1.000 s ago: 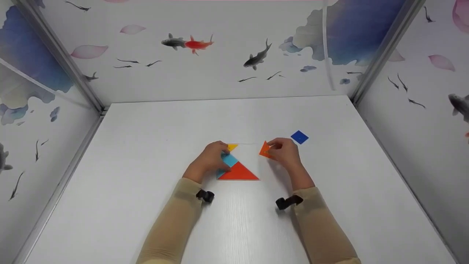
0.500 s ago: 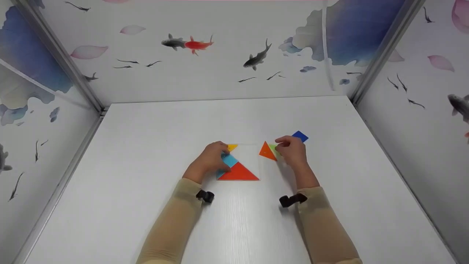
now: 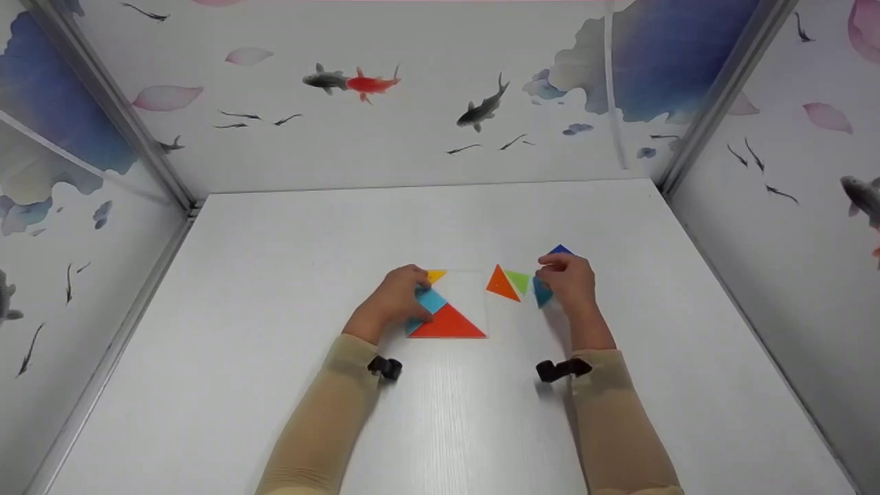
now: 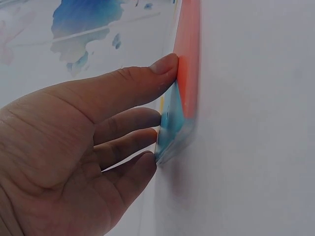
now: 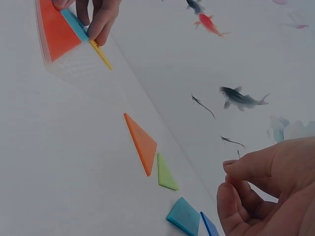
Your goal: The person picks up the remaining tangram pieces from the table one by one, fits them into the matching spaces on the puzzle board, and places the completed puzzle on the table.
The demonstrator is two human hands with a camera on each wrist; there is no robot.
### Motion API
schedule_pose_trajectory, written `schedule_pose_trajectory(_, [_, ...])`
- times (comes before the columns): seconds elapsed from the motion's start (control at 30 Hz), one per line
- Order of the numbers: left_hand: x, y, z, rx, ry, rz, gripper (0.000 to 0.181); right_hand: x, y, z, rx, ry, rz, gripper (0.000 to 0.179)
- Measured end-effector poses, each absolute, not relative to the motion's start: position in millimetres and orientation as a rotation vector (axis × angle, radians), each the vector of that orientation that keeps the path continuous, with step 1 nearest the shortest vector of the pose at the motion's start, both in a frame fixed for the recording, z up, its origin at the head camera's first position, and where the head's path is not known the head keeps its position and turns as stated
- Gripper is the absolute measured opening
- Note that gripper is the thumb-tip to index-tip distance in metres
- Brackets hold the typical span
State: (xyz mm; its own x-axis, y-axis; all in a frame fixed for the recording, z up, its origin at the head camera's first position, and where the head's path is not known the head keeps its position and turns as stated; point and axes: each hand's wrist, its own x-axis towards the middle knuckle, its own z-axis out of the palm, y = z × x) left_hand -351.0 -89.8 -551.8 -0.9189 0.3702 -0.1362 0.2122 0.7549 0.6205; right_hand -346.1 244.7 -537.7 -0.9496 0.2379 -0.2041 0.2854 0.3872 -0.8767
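My left hand [image 3: 395, 295] rests over the left side of a clear square tray [image 3: 474, 285], its thumb touching near the red triangle and its fingertips along the tray's edge. In the tray lie a red triangle [image 3: 448, 324], a light-blue piece [image 3: 432, 301] and a yellow piece [image 3: 435, 276], partly covered by that hand. To the tray's right, an orange triangle [image 3: 502, 284] and a small green triangle [image 3: 520, 280] lie on the table. My right hand [image 5: 266, 191] hovers with loosely curled fingers and nothing between them, over a teal piece [image 5: 183, 216] and a blue square [image 3: 561, 248].
The white tabletop [image 3: 309, 240] spreads around the tray and pieces. Printed panels with fish and petals stand at the back [image 3: 412, 137] and both sides, joined by metal corner posts. Dark wrist cameras [image 3: 553, 370] sit at both cuffs.
My right hand has moved right, away from the orange triangle and past the green one, uncovering both. It now covers part of the teal piece and blue square. The left hand has stayed put.
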Motion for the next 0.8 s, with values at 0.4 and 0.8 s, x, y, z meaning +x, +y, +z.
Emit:
schedule_pose_trajectory(0.4, [-352,-86,-548,0.432,2.684,0.952,0.052,-347,256,-535,0.605,2.613,-1.558,0.033])
schedule_pose_trajectory(0.8, [-349,-86,-548,0.386,2.679,0.958,0.055,-346,257,-539,0.677,2.602,-1.450,0.038])
